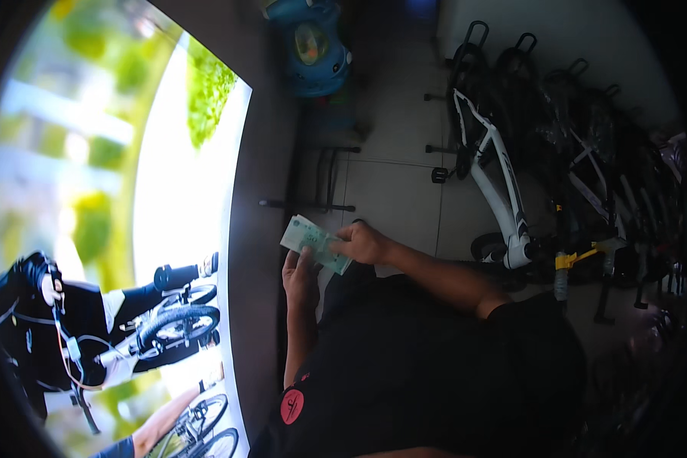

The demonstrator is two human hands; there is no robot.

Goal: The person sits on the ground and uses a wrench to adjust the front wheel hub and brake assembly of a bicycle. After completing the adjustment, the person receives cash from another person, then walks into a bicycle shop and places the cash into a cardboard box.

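Note:
A small stack of pale green banknotes (308, 233) is held out in front of my dark shirt. My left hand (303, 279) grips it from the near side, with the thumb lying on top of the notes. At the right end of the stack, the fingers of my right hand (363, 243) pinch the notes. The far left end sticks out past both hands, and its edges look slightly fanned. How many notes there are I cannot tell.
A large bright panel (179, 175) with a picture of cyclists fills the left side. To the right stands a row of bicycles, the nearest with a white frame (498, 164). Black metal stands (330, 179) rest on the tiled floor (397, 183). A blue toy-like object (317, 69) sits at the back.

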